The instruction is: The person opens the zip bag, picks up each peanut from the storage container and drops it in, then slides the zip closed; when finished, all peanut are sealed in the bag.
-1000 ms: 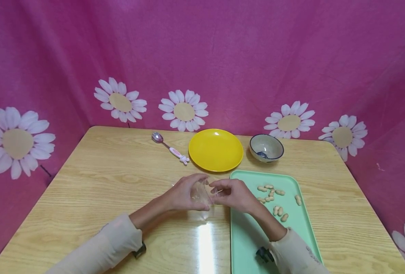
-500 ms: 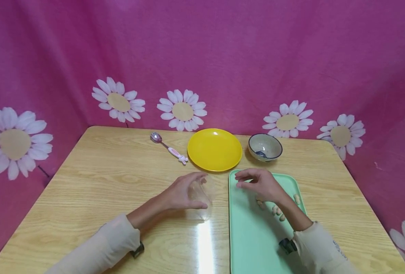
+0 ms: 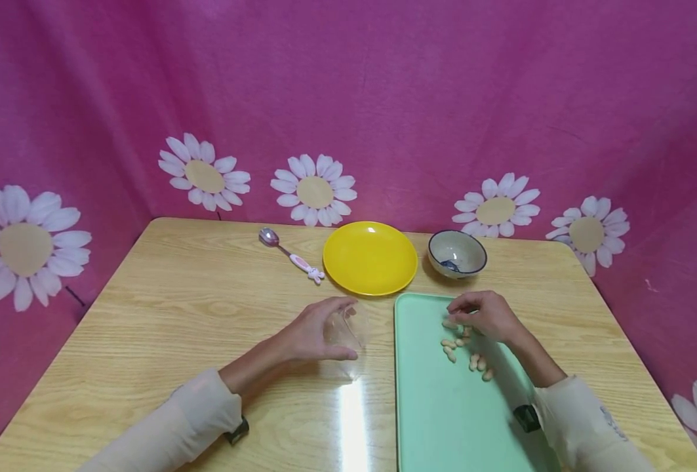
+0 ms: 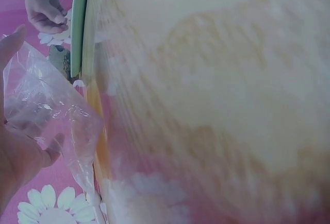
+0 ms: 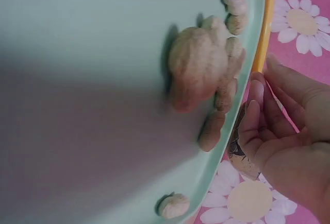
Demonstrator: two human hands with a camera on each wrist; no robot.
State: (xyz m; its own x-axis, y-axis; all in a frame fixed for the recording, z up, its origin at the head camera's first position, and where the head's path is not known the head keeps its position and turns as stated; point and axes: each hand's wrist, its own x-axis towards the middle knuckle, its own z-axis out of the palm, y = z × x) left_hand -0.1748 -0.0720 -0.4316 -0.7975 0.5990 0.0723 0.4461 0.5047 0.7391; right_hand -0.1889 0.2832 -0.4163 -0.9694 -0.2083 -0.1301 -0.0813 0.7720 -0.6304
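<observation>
My left hand holds a clear plastic bag above the table, its thumb and fingers spread wide along the bag. In the head view the see-through film is faint. My right hand is over the far part of a mint-green tray, fingers loosely bent. Several unshelled peanuts lie scattered on the tray, one just under the right fingertips. From the right wrist, the peanuts appear large near the tray's edge, and I see none between the fingers.
Behind the tray stand a yellow plate and a small dark-rimmed bowl. A spoon with a white-and-pink rabbit handle lies left of the plate. A wooden table meets a pink flowered cloth at the back.
My right hand has left the bag and moved right over the peanuts. The left hand has stayed in place with the bag. One more peanut shows at the group's near left.
</observation>
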